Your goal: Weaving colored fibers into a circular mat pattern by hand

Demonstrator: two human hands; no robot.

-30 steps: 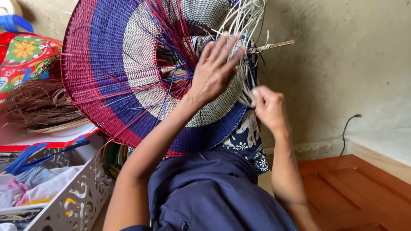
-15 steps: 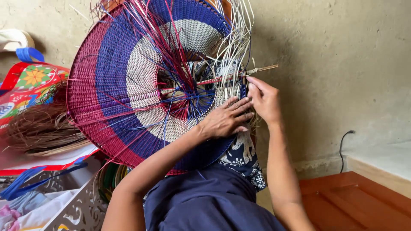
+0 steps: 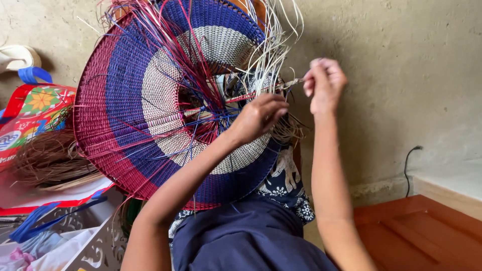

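The round woven disc (image 3: 150,115), banded in maroon, blue and white, stands on edge in your lap, propped against your dark blue clothing (image 3: 241,236) and leaning toward the plaster wall (image 3: 401,75); its loose red, blue and white strands fan out from the open centre and off the top rim. Your left hand (image 3: 258,116) lies across the disc's right side, just below the centre, fingers curled and pinching at the white strands there, touching the weave. Your right hand (image 3: 325,83) is off the disc's right rim, raised in front of the wall, its fingertips closed on the end of a thin stick-like tool (image 3: 271,89) that runs leftward into the weave toward the centre. So the disc sits left of and below your right hand and directly under your left. Beyond the disc's left rim, a bundle of brown fibre (image 3: 45,160) rests on a red flowered bag (image 3: 35,108); below that, a white cut-out basket (image 3: 95,246) holds cloth. At the lower right is a reddish wooden floor panel (image 3: 422,231), and a black cable (image 3: 409,165) runs down the wall.
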